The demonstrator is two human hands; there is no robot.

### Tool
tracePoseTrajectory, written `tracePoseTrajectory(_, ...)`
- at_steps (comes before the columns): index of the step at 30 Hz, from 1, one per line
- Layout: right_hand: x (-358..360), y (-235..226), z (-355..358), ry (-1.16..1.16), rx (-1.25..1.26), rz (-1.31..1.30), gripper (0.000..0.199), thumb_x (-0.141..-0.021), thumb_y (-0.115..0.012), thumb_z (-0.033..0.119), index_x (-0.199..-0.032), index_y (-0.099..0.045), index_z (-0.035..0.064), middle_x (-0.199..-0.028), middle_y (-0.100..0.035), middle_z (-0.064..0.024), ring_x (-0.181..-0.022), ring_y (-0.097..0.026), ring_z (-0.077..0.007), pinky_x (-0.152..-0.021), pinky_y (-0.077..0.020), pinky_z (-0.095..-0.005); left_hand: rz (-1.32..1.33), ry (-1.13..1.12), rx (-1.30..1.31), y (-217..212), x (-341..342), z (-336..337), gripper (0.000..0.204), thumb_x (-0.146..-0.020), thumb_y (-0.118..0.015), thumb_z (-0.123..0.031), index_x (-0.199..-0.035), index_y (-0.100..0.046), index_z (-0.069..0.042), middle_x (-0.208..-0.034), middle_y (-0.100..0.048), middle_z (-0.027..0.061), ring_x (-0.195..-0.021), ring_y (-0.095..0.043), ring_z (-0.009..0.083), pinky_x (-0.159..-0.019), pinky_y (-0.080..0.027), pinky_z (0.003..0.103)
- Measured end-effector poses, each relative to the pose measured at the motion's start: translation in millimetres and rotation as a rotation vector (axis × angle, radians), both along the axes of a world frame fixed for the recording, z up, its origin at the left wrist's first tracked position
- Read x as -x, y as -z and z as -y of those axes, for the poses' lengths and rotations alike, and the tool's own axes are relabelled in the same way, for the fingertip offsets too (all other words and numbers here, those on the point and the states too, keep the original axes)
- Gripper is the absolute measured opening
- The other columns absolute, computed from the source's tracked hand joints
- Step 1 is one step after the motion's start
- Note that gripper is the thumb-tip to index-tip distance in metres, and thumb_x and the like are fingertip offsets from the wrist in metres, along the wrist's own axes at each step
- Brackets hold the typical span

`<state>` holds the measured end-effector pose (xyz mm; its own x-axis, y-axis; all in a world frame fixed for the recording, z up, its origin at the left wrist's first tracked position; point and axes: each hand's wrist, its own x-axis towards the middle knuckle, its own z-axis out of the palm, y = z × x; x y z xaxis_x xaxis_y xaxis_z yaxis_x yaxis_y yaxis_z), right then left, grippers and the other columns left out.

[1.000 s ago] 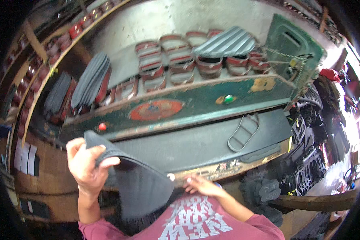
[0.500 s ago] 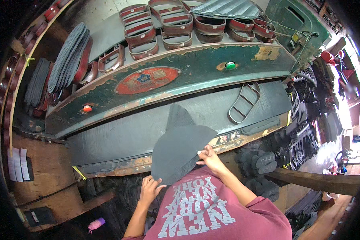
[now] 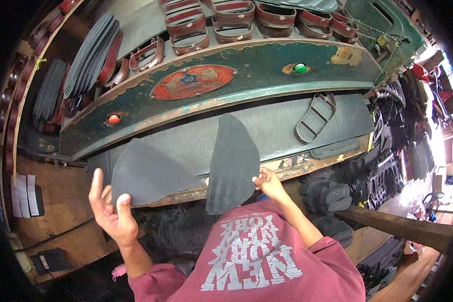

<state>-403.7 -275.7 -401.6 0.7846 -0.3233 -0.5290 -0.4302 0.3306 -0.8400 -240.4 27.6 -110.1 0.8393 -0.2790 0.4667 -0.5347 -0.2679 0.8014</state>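
Note:
A smooth dark grey rubber-like sheet [image 3: 148, 173], with one curved side, overlaps the front edge of the machine bed at left. My left hand [image 3: 115, 214] is at its lower left corner. The thumb lies over the sheet, the index finger sticks up apart, and the other fingers bend at the edge, partly hidden. To the right, a second dark sheet with a zigzag texture [image 3: 232, 163] stands over the bed, curved side to the right. My right hand [image 3: 269, 183] pinches its right edge between thumb and fingers.
Behind the bed runs a green machine beam [image 3: 267, 73] with a red button [image 3: 114, 119] and a green button [image 3: 300, 68]. A sole-shaped metal cutting die [image 3: 315, 119] lies on the bed at right. Red-brown dies [image 3: 186, 25] and stacked ridged sheets [image 3: 92, 55] sit above.
The sheets, overlapped before, are now apart. My left hand has swung left with the smooth one. The textured sheet is now fully in view beside my right hand. The whole view has shifted slightly.

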Motion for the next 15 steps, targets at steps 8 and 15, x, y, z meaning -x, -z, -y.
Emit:
tracePoseTrajectory(8,14.9,-9.5,54.9,0.403,0.059,0.014,0.026,-0.098,-0.062,0.003,-0.124,-0.064,-0.0006,-0.097,-0.071,-0.0060,-0.085,-0.065,-0.0122,-0.077,-0.0536,-0.0286,0.556,0.682,-0.295,30.5,18.2,67.7,0.034,-0.082,-0.080,-0.010,-0.114,-0.069,-0.008,-0.094,-0.073,0.0121,-0.078,-0.070,0.0264,-0.066,-0.058,0.040)
tracePoseTrajectory(15,62.2,3.9,27.2,0.433,0.218,0.015,0.022,-0.098,-0.052,-0.004,-0.118,-0.063,-0.0046,-0.097,-0.068,-0.0082,-0.089,-0.067,-0.0141,-0.076,-0.0572,-0.0288,0.226,0.999,-0.675,215.0,81.2,131.1,0.042,-0.090,-0.071,-0.013,-0.130,-0.063,-0.005,-0.089,-0.068,0.0085,-0.081,-0.066,0.0258,-0.079,-0.053,0.037)
